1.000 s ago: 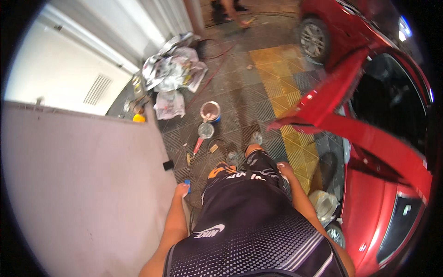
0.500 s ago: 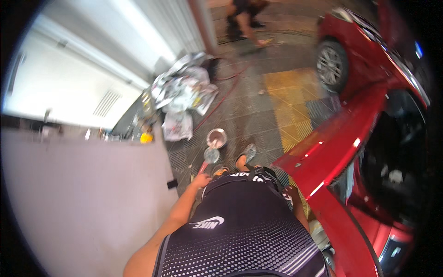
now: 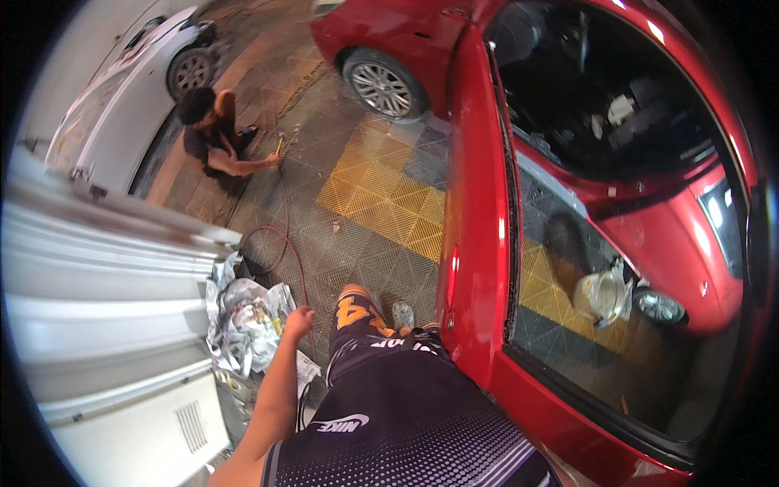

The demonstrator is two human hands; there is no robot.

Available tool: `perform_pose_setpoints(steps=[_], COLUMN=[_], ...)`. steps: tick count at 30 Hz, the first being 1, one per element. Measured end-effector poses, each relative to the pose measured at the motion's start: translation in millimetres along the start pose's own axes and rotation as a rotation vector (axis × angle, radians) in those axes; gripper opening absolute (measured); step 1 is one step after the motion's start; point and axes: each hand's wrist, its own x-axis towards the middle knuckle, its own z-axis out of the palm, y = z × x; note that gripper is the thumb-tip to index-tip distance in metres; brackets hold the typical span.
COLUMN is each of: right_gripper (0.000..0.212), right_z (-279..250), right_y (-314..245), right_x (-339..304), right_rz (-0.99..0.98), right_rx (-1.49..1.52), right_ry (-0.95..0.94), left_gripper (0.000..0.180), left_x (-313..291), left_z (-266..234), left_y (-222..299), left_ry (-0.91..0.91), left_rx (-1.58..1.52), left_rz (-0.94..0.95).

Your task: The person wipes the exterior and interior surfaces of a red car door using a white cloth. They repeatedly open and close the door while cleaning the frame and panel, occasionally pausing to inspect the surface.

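I stand beside an open red car door [image 3: 475, 219], looking down past my dark patterned shirt and shorts. My left hand [image 3: 298, 321] hangs at my side with its fingers curled in and nothing visible in it, just above a heap of crumpled newspaper [image 3: 243, 321] on the floor. My right hand is out of view, hidden behind my body or the door. My foot in a grey shoe [image 3: 402, 314] rests on the grid floor tiles next to the door's lower edge.
The red car [image 3: 649, 203] fills the right side, with a plastic-wrapped bundle [image 3: 602, 296] seen through the door's window opening. A red hose [image 3: 284, 235] runs across grey and yellow grid tiles [image 3: 381, 203] toward a crouching person [image 3: 215, 134] by a white car [image 3: 122, 97]. A corrugated shutter [image 3: 97, 276] stands at left.
My view has swung right and up: the cans and tools on the floor have left the picture, the red door now stands close, and the crouching person and white car have appeared.
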Motion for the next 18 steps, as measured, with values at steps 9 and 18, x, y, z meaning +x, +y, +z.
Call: perform_pose_setpoints(steps=[9,18], right_gripper=[0.018,0.02], right_z=[127.2,173.6], right_y=[-12.7,-338.4], right_x=[-99.7,-231.3], right_rz=[0.164,-0.402], right_rx=[0.234,0.025], right_ry=[0.148,0.422], left_gripper=[0.05,0.046], left_x=[105.2,359.6], left_z=[-29.7,-143.6], left_y=[148.6,44.0], left_ry=[-0.52,-0.222], left_rx=[0.348,0.472], left_rz=[0.457,0.515])
